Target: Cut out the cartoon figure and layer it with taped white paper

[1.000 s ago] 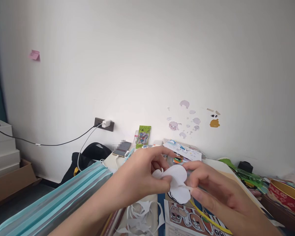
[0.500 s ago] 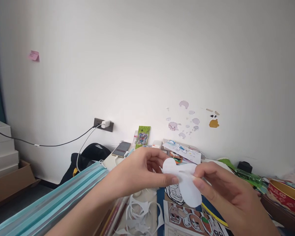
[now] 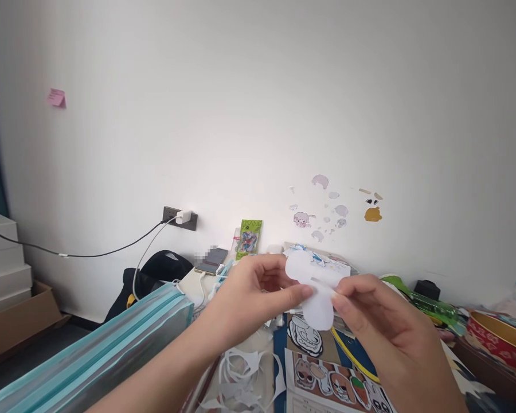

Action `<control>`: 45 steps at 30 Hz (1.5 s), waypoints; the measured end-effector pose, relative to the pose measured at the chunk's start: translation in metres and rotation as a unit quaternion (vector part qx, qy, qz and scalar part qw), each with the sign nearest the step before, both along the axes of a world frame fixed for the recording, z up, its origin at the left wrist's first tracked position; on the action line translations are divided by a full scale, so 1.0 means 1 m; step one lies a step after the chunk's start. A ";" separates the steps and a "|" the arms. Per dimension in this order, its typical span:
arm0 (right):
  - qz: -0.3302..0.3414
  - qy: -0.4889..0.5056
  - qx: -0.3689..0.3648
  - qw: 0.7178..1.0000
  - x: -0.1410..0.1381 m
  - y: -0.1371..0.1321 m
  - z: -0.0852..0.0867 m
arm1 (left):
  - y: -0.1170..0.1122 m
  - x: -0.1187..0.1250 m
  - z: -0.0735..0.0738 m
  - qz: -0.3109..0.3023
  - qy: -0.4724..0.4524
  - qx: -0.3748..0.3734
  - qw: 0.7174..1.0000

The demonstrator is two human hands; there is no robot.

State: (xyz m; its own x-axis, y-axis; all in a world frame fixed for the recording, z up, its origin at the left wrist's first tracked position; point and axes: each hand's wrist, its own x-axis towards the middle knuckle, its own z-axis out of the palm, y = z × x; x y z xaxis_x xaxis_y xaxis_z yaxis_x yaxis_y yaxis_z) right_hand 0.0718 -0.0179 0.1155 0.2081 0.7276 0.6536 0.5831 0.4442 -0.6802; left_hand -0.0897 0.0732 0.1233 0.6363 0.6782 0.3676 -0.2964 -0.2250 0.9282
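Between my two hands is a white paper cutout (image 3: 319,312) with rounded lobes and what looks like a short slit near its middle. My left hand (image 3: 266,292) pinches its left side between thumb and fingers. On the right edge, my right hand (image 3: 378,315) pinches it the same way. The cutout is held up above the desk, its plain white side toward me. Below it lie a black-and-white line drawing (image 3: 305,335) and a sheet of coloured cartoon characters (image 3: 335,381). Curled white paper scraps (image 3: 245,373) lie below my left hand.
A phone (image 3: 212,261) with a cable and a green packet (image 3: 249,238) are at the desk's back. A clear, teal-edged zip bag (image 3: 112,350) stands at left. To the right are a green bottle (image 3: 438,310) and a red-and-gold tin (image 3: 499,344). Paper stickers (image 3: 301,219) dot the wall.
The paper cutout has turned and risen slightly, its lower lobe now pointing down rather than to the lower right. Both hands still pinch it; my right hand has shifted a little left.
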 end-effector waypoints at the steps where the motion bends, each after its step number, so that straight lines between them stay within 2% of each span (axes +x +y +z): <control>1: 0.005 -0.001 0.005 1.000 0.000 0.001 0.000 | 0.000 0.002 -0.001 -0.006 -0.011 -0.012 1.000; 4: 0.009 0.031 0.019 0.999 -0.003 -0.001 0.001 | 0.000 0.004 -0.001 0.019 -0.034 -0.021 0.999; 7: -0.005 0.059 0.029 0.998 -0.006 -0.006 0.003 | -0.002 0.003 -0.001 0.072 -0.007 0.013 0.997; 10: -0.002 0.062 -0.018 0.998 -0.005 -0.008 0.003 | -0.007 0.001 0.000 0.148 0.039 0.100 0.983; 13: 0.015 0.061 -0.069 0.996 0.003 -0.003 0.003 | -0.010 0.000 0.001 0.240 0.067 0.207 0.946; 15: 0.044 0.048 -0.074 0.995 0.010 0.002 0.003 | -0.011 0.000 0.001 0.267 0.068 0.240 0.931; 18: 0.114 0.036 -0.071 0.990 0.014 0.007 0.002 | -0.011 0.002 0.002 0.234 0.053 0.228 0.944; 20: 0.142 0.056 -0.096 0.984 0.011 0.008 0.001 | -0.012 0.002 0.002 0.199 0.041 0.205 0.957; 23: 0.111 0.105 -0.114 0.982 -0.001 0.008 -0.002 | -0.012 0.002 0.002 0.161 0.024 0.165 0.973; 27: 0.047 0.143 -0.048 0.988 -0.015 0.009 -0.006 | -0.009 0.000 0.001 0.110 -0.007 0.084 0.990; 30: 0.024 0.164 -0.047 0.985 -0.020 0.010 -0.007 | -0.007 -0.001 0.001 0.082 -0.012 0.037 0.996; 35: 0.064 0.197 -0.076 0.975 -0.020 0.012 -0.008 | -0.007 -0.001 0.002 0.030 -0.003 0.020 0.999; 45: 0.092 0.259 -0.087 0.958 -0.025 0.013 -0.012 | -0.012 0.002 0.001 -0.004 -0.033 0.018 0.999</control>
State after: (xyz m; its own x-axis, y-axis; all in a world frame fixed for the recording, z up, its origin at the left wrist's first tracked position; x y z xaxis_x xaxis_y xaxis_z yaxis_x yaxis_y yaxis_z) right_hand 0.0472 -0.0047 0.1035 0.3295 0.8713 0.3636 0.0700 0.3615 -0.9297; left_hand -0.0881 0.0614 0.1245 0.6146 0.6588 0.4339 -0.3592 -0.2561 0.8975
